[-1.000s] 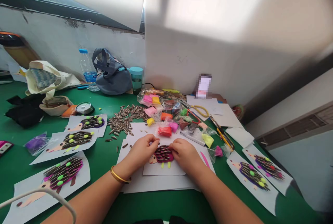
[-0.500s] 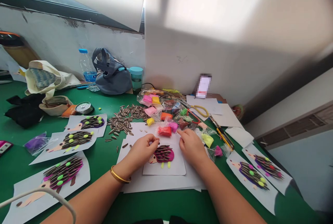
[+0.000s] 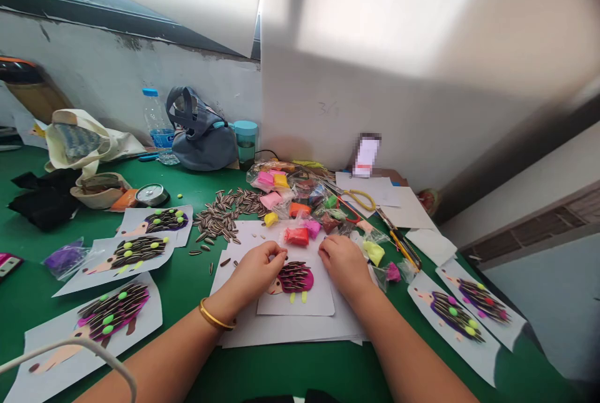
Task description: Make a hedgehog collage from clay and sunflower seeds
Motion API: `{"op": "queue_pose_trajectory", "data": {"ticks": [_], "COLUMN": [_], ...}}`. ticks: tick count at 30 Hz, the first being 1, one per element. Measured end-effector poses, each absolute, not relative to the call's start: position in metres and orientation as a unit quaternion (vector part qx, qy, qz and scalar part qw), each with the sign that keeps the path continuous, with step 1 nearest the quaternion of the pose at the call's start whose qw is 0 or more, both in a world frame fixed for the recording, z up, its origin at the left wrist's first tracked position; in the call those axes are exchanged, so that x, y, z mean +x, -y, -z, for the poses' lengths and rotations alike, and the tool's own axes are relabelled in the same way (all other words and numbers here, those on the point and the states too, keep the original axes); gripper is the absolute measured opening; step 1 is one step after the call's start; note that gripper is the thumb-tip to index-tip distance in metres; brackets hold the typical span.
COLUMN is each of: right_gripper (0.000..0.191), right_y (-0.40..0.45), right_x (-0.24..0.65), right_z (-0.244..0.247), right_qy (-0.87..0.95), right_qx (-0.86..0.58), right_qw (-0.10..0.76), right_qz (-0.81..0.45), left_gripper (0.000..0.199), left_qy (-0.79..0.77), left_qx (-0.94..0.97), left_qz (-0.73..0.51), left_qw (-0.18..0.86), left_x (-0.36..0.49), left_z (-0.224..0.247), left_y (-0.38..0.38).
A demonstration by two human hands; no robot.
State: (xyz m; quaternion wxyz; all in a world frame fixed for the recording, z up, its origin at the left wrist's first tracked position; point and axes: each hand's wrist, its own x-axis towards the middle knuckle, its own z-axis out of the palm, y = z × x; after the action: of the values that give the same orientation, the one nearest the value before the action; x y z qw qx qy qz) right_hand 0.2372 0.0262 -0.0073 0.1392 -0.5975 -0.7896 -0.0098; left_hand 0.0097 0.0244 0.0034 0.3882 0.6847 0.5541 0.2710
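A hedgehog picture made of magenta clay and sunflower seeds [image 3: 296,277], with a pale face and two yellow-green feet, lies on a small white sheet [image 3: 300,308] between my hands. My left hand [image 3: 257,268] is closed in a pinch over the sheet's upper left, beside the hedgehog's face; whatever its fingertips hold is too small to make out. At the picture's upper right, my right hand [image 3: 344,262] has its fingers curled together, their tips partly hidden. A packet of red clay [image 3: 297,237] rests just beyond, between both hands.
Sunflower seeds [image 3: 225,212] are heaped behind the sheets. Bagged coloured clay [image 3: 300,209], scissors [image 3: 359,198] and a utility knife [image 3: 403,243] lie at the back right. Other hedgehog pictures [image 3: 115,312] flank both sides. A phone [image 3: 367,154] leans against the wall.
My right hand's fingers have drawn in; the index finger, stretched out before, is now curled beside the others. My left hand keeps its pinch in the same place.
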Motion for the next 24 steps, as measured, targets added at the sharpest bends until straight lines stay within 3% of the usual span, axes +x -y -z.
{"op": "queue_pose_trajectory", "data": {"ticks": [8, 15, 19, 24], "right_gripper": [0.024, 0.025, 0.024, 0.022], "right_y": [-0.027, -0.017, -0.011, -0.010], "right_x": [0.241, 0.245, 0.247, 0.252], "right_z": [0.014, 0.002, -0.003, -0.009], "right_qy": [0.781, 0.742, 0.747, 0.760], "right_qx": [-0.602, -0.613, -0.611, -0.627], "right_qw": [0.165, 0.238, 0.181, 0.094], "right_qz": [0.011, -0.134, -0.189, -0.144], "left_gripper": [0.028, 0.028, 0.028, 0.026], "left_qy": [-0.555, -0.554, -0.553, -0.559], "left_qx": [0.686, 0.688, 0.688, 0.684], "left_qz": [-0.266, -0.266, -0.265, -0.260], "left_qw": [0.389, 0.386, 0.387, 0.391], "left_x": [0.009, 0.008, 0.008, 0.009], "left_z": [-0.005, -0.003, -0.003, -0.004], "left_y": [-0.023, -0.024, -0.025, -0.025]}}
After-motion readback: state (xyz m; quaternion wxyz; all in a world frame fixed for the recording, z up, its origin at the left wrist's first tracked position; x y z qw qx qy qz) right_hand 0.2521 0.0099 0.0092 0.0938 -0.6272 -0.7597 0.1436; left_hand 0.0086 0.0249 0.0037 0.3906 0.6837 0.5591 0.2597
